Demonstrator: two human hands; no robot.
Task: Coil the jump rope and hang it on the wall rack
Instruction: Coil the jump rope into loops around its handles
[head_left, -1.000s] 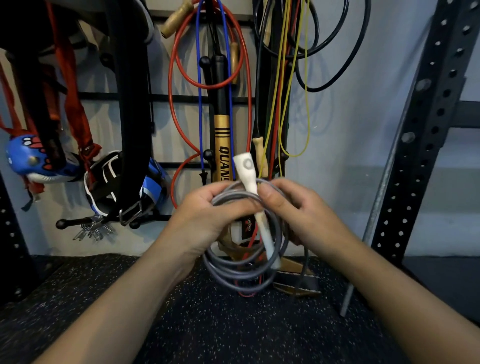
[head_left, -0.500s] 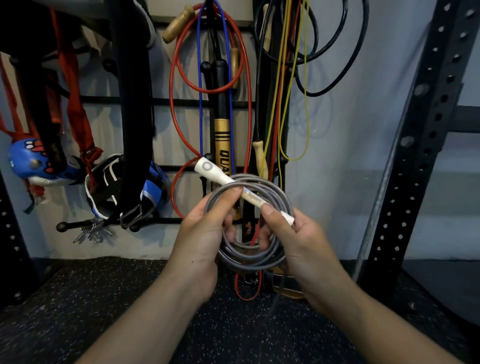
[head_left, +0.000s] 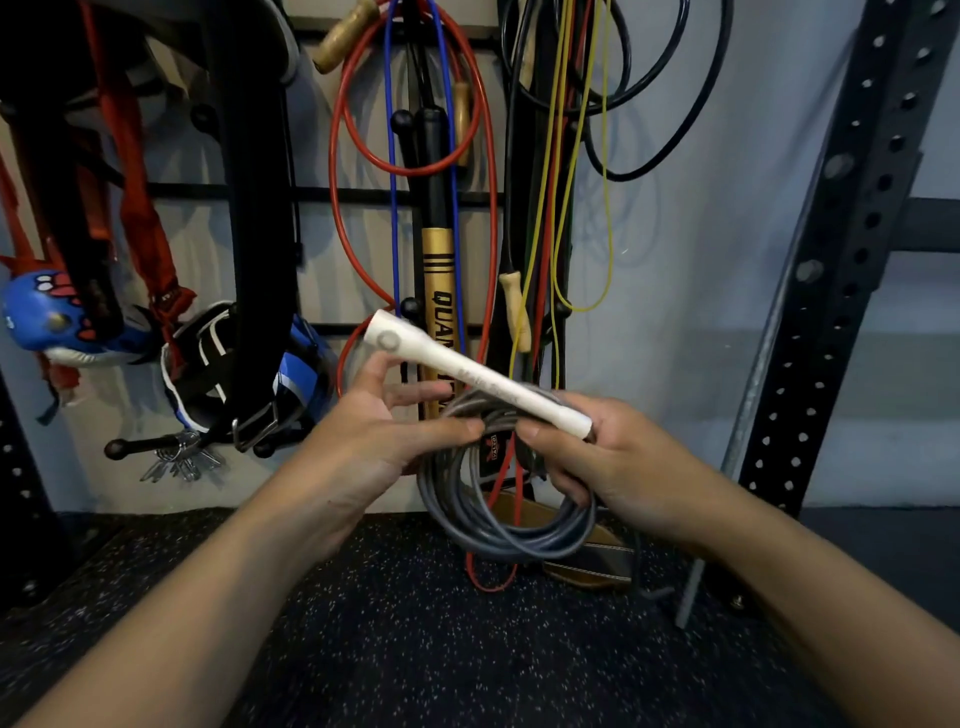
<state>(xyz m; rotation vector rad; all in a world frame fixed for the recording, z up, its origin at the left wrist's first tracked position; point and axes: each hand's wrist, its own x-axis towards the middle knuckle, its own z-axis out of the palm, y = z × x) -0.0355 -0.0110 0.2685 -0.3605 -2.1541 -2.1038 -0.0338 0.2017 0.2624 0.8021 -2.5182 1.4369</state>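
Handle (head_left: 475, 381) now lower at its right end and lying flatter across the top of the coil (head_left: 506, 512) than half a second ago, its capped end pointing up-left; coil itself hanging lower and rounder below the hands. Left hand (head_left: 374, 441) with thumb and forefinger pinched on the coil's top strands, other fingers spread loose toward the handle's capped end. Right hand (head_left: 613, 462) closed around the handle's narrow end and the coil's right side. Grey cord in several even loops, white handle with a faint ring mark near the cap. Coil held in front of the rack (head_left: 363, 193), low against it. Above the coil, rack crowded with red rope (head_left: 337, 156), blue rope (head_left: 392, 182) and yellow rope (head_left: 605, 208). Right of the coil, bare wall up to the steel post (head_left: 831, 270); below it, open speckled floor (head_left: 415, 639).
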